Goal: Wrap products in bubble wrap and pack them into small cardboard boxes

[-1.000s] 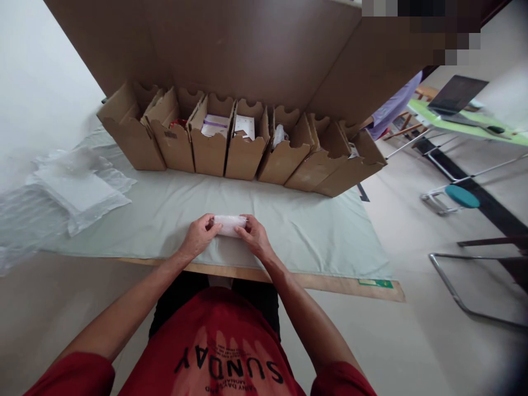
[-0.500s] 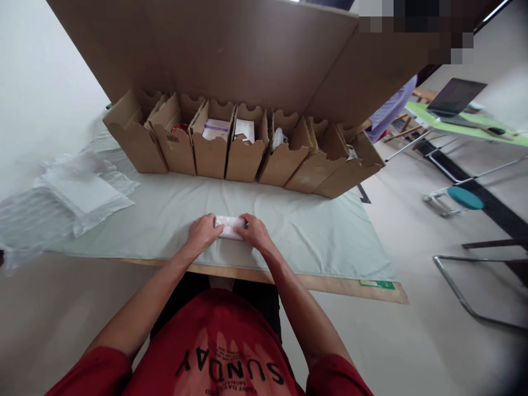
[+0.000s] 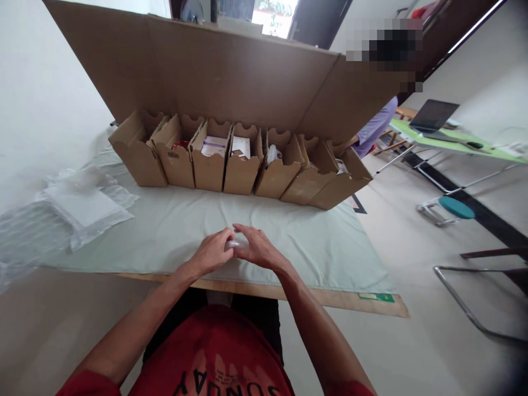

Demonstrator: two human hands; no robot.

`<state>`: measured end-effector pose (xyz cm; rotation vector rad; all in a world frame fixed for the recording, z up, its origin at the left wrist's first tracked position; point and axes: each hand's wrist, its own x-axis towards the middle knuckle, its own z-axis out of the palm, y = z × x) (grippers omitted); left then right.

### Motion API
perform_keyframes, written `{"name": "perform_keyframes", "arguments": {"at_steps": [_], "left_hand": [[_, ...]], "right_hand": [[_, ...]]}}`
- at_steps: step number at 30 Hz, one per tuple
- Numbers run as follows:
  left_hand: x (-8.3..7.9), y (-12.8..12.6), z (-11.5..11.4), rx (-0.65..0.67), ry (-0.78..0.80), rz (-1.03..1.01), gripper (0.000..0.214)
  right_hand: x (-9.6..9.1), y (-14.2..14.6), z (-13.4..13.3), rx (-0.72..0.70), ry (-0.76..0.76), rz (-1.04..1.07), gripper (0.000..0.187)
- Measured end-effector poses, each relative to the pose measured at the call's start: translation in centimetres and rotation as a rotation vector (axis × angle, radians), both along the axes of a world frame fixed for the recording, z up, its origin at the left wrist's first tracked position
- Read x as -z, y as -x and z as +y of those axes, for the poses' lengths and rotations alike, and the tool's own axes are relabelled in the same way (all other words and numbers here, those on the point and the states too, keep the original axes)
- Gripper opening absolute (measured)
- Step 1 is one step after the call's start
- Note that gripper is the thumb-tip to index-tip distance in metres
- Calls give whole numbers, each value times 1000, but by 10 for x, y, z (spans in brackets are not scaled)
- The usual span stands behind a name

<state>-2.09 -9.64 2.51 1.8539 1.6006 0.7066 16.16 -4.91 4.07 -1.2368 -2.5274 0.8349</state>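
Observation:
A small white packet in clear plastic wrap is held between my two hands above the cloth, near the table's front edge. My left hand is closed around its left end, fingers curled over it. My right hand holds the other end, with its fingers reaching over the far side. Most of the packet is hidden by the hands, and only a narrow, shiny strip shows. What is inside the wrap cannot be made out.
Several cardboard bins holding small boxes and packets line the back, before a tall cardboard panel. Bubble wrap sheets lie on the pale green cloth at left. A person in a purple garment is behind the panel's right end.
The packet has turned from showing its broad white face to a narrow strip. My hands have come closer together around it. The view has tilted up, showing more beyond the panel.

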Motion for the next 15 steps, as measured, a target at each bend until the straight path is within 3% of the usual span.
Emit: {"name": "perform_keyframes", "arguments": {"at_steps": [2,3,6,8,11,15], "left_hand": [[-2,0,1,-10,-94,-198,27],[-1,1,3,-48,-118,-322,34],[2,0,7,-141,-42,-729,56],[6,-4,9,-117,78,-912,57],[11,-11,8,-118,180,-975,43],[12,-14,13,-244,156,-1011,40]], "right_hand": [[-5,-1,-1,11,145,79,27],[-6,0,-1,60,199,161,23],[-4,4,-1,293,280,584,35],[-3,8,-1,397,324,799,41],[-3,11,-2,373,364,777,42],[-8,9,4,257,337,617,43]]}}
